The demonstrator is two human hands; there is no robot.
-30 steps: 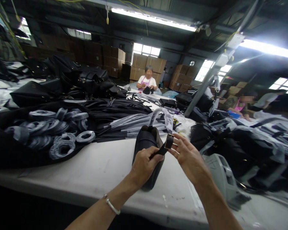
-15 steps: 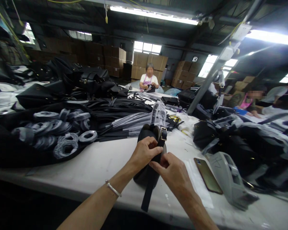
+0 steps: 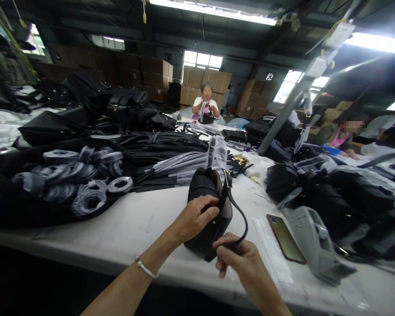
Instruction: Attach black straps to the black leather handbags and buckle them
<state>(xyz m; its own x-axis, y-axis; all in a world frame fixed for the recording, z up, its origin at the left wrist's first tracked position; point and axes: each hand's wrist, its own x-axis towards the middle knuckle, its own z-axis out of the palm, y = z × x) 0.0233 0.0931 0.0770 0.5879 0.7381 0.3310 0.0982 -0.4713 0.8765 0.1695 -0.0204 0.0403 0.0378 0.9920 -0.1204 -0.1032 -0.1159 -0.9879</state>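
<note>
A black handbag (image 3: 202,182) stands upright on the white table, its clasp side toward the left. My left hand (image 3: 197,217) lies over the bag's near side, fingers and thumb curled at its edge beside the strap. A black strap (image 3: 242,210) runs through a gold buckle (image 3: 228,179) at the bag's top right and bows out in a loop. Between the thumb and fingers of my right hand (image 3: 238,254), the strap is pinched close to its free end, low in front of the bag. Clear plastic wraps the bag's handle (image 3: 217,151) above.
Plastic-wrapped strap coils (image 3: 88,193) lie on black cloth at left, with long straps (image 3: 171,149) behind. To the right are a phone (image 3: 285,239), a grey tape dispenser (image 3: 319,245) and black bags (image 3: 349,197). A co-worker (image 3: 206,103) sits across the table.
My right hand has moved down and slightly right with the strap, which now bows outward from the buckle. My left hand has stayed at the bag. The co-worker across has raised a hand.
</note>
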